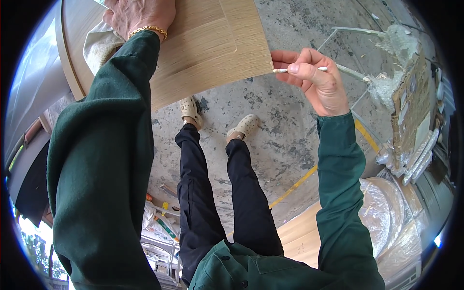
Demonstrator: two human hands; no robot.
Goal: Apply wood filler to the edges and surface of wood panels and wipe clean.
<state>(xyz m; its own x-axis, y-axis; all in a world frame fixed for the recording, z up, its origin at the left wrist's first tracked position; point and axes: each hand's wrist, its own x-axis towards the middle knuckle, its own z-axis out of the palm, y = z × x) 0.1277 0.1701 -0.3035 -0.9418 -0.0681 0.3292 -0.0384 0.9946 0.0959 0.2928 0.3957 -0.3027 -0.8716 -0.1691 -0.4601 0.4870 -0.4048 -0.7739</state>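
Observation:
A light wood-grain panel (pixel 203 58) with a rounded groove line lies across the upper part of the head view. My left hand (pixel 142 14), with a gold chain bracelet at the wrist, rests over it at the top edge. Most of its fingers are out of sight. Under the outer side of that hand is a crumpled off-white cloth (pixel 99 46). My right hand (pixel 314 77) is closed, pinching a thin white cotton swab (pixel 309 69) between thumb and fingers. The swab's tip is at the panel's near right corner, and the other fingers sit beside that edge.
Below is a stained grey concrete floor (pixel 285 111) with a yellow line (pixel 294 186). My feet in beige clogs (pixel 245 125) stand under the panel. To the right are torn cardboard and foam packaging (pixel 406 96) and plastic-wrapped pieces (pixel 382 208). Another wooden board (pixel 299 237) lies behind my right arm.

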